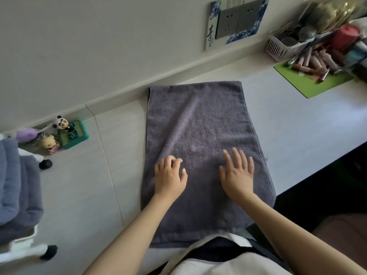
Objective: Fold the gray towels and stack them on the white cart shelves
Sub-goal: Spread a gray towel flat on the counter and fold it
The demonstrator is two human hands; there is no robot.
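Note:
A gray towel [198, 124] lies flat on the white desk [297, 124], folded lengthwise, its far edge near the wall. Both my hands rest on its near half. My left hand [169, 176] sits palm down with the fingers slightly curled on the cloth. My right hand [237, 173] lies flat with fingers spread and straight. At the far left, folded gray towels [17, 187] are stacked on the white cart [23, 249].
Small toy figures and a green tray [73, 133] stand by the wall at left. At back right sit a pink basket [282, 46] and a green mat [315, 80] with several cosmetic tubes. A socket panel [238, 20] is on the wall.

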